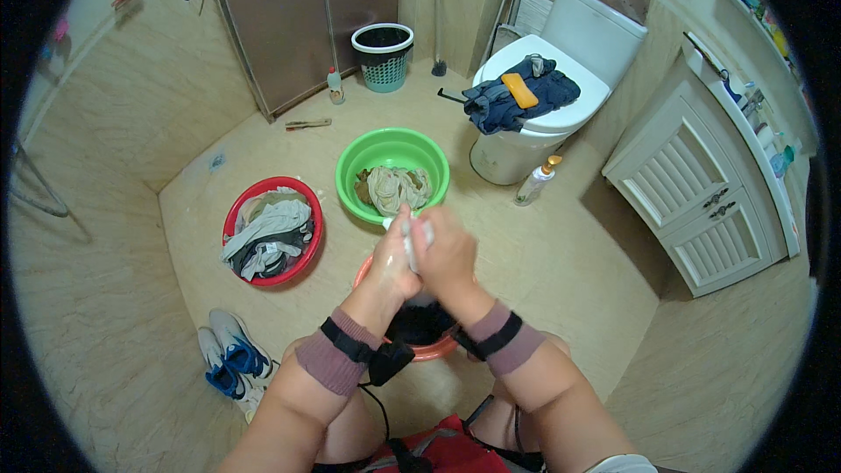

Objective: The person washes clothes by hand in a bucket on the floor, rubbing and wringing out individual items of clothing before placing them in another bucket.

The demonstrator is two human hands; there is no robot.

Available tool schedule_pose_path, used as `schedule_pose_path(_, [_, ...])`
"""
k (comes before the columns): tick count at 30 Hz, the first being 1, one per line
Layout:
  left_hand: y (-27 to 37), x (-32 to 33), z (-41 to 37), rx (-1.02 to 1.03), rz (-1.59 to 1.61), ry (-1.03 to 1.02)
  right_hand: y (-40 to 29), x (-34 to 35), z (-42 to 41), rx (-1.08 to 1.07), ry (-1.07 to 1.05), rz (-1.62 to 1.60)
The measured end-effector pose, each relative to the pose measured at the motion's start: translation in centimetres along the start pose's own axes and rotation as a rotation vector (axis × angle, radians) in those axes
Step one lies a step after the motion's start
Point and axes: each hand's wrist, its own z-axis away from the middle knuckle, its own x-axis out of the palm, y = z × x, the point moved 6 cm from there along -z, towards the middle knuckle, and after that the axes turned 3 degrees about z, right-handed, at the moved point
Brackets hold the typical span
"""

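Note:
Both my hands are raised close together over an orange-pink basin (433,351). My left hand (391,263) and my right hand (449,246) grip a white cloth (412,246) between them; the right one is blurred. Wet suds show on the left hand. Dark fabric (420,323) lies in the basin, partly hidden by my wrists. Just beyond, a green basin (394,136) holds pale and brown wet cloths (394,189). To the left, a red basin (320,236) is heaped with grey, white and dark clothes (269,230).
A toilet (594,102) bears dark blue clothes (493,105) and an orange soap bar (520,90). Near its base stands a pump bottle (537,182). A wastebasket (383,72), small bottle (335,87) and brush (309,124) are farther back. Sneakers (233,348) lie left; a white cabinet (690,164) stands right.

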Motion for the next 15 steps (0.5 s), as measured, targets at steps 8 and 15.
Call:
schedule_pose_path(8, [4.6,3.8,1.7,0.442,-0.207,0.001,5.9,0.5,-1.4,0.655,-0.445,-0.839])
schedule_pose_path(15, [4.2,1.5,-0.1,0.396,-0.204,-0.027,2.8,-0.4,-0.3,0.466,-0.637,-0.8])
